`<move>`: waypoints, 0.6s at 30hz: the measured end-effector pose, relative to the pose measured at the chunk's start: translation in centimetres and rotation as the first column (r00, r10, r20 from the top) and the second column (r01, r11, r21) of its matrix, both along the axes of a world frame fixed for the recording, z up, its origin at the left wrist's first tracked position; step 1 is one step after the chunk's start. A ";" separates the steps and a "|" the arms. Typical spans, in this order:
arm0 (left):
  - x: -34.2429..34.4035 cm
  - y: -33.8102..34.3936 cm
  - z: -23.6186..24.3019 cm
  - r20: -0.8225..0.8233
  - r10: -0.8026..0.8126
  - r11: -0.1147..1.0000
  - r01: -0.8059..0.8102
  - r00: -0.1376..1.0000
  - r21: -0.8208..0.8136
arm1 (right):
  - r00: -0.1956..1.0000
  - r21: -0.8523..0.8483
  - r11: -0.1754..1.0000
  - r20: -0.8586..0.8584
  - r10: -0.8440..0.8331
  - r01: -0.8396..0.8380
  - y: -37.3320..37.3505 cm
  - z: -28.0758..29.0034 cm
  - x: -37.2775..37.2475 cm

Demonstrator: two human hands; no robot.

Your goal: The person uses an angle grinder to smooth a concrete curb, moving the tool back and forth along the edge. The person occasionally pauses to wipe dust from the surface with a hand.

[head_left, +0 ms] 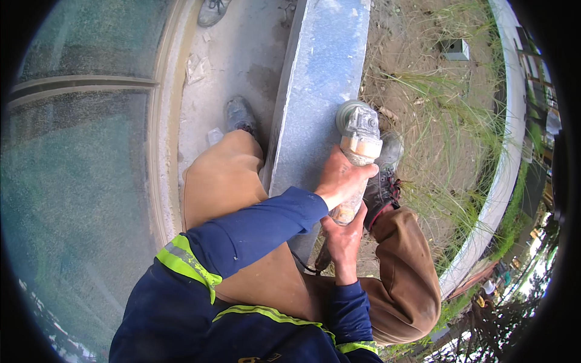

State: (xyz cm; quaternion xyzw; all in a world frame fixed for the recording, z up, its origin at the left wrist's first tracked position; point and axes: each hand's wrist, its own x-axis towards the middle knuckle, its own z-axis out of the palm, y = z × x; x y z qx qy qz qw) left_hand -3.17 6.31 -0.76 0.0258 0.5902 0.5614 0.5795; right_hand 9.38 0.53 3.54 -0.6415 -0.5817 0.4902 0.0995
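Note:
A dust-coated angle grinder is in both my hands, its head pointing away from me. My left hand is wrapped round the body just behind the head. Farther back, my right hand grips the rear of the body, and a dark cord hangs below it. The round disc sits over the right edge of the grey-blue stone ledge; I cannot tell whether it touches the stone. My legs straddle the ledge.
Left of the ledge runs a dusty concrete strip beside large glass panes. Grassy soil lies to the right, with a small box-shaped fixture and a curved pale kerb. Another shoe shows at the top.

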 end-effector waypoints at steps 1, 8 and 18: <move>-0.7 -0.5 0.1 0.013 0.023 1.000 -0.023 1.000 -0.012 | 0.999 -0.011 0.999 0.017 0.031 -0.031 0.0 0.3 -0.7; -3.3 -1.9 0.1 0.005 0.159 0.986 -0.159 0.987 0.053 | 0.989 -0.024 0.991 0.071 0.129 -0.128 0.0 0.8 -3.2; 0.1 -0.1 -0.2 0.004 -0.010 0.998 0.009 1.000 0.060 | 0.997 -0.002 1.000 0.079 0.028 -0.028 0.1 1.3 -0.9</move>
